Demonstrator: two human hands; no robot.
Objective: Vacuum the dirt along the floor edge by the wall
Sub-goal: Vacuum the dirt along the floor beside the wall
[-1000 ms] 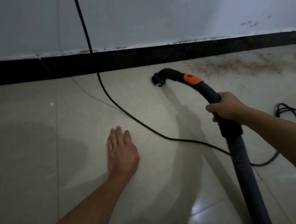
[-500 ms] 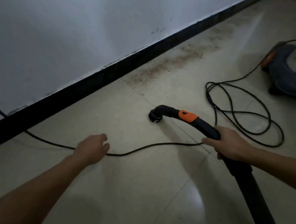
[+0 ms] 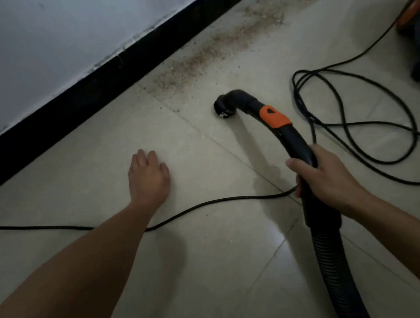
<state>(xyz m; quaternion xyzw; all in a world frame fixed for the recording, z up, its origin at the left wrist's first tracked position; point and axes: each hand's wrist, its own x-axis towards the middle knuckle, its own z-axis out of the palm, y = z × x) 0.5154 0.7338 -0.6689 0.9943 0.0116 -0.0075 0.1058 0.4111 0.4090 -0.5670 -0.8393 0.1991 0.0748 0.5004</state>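
A band of brown dirt [image 3: 213, 49] lies on the pale tiled floor beside the black skirting board [image 3: 103, 84] of the white wall. My right hand [image 3: 326, 174] grips the black vacuum hose handle [image 3: 298, 149], which has an orange slider. Its open nozzle end [image 3: 222, 108] rests on the floor just short of the dirt, a little to its right. My left hand [image 3: 148, 178] lies flat on the floor, fingers slightly apart, holding nothing, left of the nozzle.
A black power cord [image 3: 206, 204] runs across the floor under my left forearm and coils in loops [image 3: 363, 126] at the right. The vacuum body [image 3: 413, 17], dark with orange trim, sits at the far right edge. The ribbed hose [image 3: 336, 269] trails toward me.
The view has swung right and closer, so the dirt patch now lies nearer. My left hand has come down flat on the floor ahead of the cord. My right hand keeps its grip.
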